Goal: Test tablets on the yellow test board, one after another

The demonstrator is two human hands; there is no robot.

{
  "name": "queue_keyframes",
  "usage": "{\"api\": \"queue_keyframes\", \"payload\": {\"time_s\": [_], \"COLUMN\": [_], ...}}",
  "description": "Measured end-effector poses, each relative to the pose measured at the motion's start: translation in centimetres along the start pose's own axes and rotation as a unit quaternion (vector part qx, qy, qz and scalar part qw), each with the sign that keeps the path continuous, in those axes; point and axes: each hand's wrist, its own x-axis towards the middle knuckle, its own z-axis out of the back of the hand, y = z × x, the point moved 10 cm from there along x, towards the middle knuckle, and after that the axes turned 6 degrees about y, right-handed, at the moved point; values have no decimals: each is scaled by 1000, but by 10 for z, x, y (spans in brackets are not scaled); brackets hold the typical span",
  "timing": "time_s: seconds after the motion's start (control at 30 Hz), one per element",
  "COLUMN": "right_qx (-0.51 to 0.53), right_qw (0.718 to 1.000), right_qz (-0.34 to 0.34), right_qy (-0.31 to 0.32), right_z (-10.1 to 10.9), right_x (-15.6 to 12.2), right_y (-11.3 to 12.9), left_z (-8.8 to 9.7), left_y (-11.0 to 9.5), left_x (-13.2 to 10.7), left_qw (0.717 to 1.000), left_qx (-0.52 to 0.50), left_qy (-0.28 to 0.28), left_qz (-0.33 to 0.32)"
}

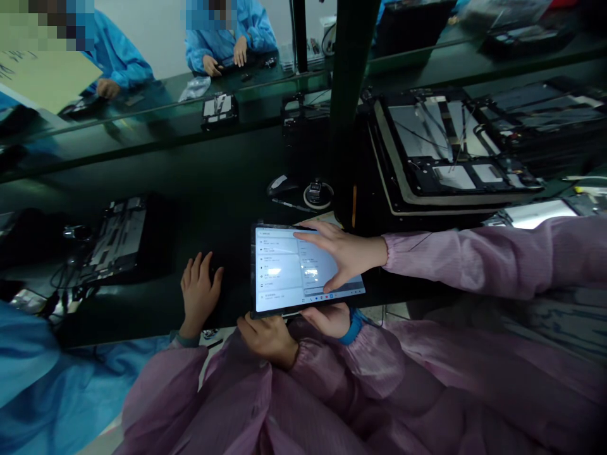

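Observation:
A tablet [277,268] with a lit screen showing a list menu is held up, tilted, over the front edge of the bench. My right hand [270,340] has its fingers closed at the tablet's lower left corner, partly hidden under it. To the left, my left hand [202,294] lies on the dark bench top with fingers stretched and holds nothing. A co-worker in a pink sleeve reaches in from the right: one hand [344,253] spreads over the screen, while the other hand [332,320], with a blue wristband, supports the tablet's lower edge.
A mouse [283,184] and a small device with a coiled cable [317,191] lie behind the tablet. Stacked opened tablet housings [455,145] stand at right, another stack [121,234] at left. A green post [353,57] and shelf rise behind. Blue-clad people work opposite.

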Motion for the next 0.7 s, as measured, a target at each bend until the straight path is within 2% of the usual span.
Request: {"api": "queue_keyframes", "payload": {"time_s": [0.47, 0.7], "right_qx": [-2, -16], "right_qw": [1000, 1000], "right_qz": [-7, 21], "right_qy": [8, -7], "right_z": [1, 2], "right_x": [0, 1], "right_y": [1, 6], "left_z": [1, -1], "left_y": [0, 1], "left_x": [-1, 0], "left_qw": [1000, 1000], "left_qx": [5, -1], "left_qy": [-7, -1], "left_qz": [-5, 1]}}
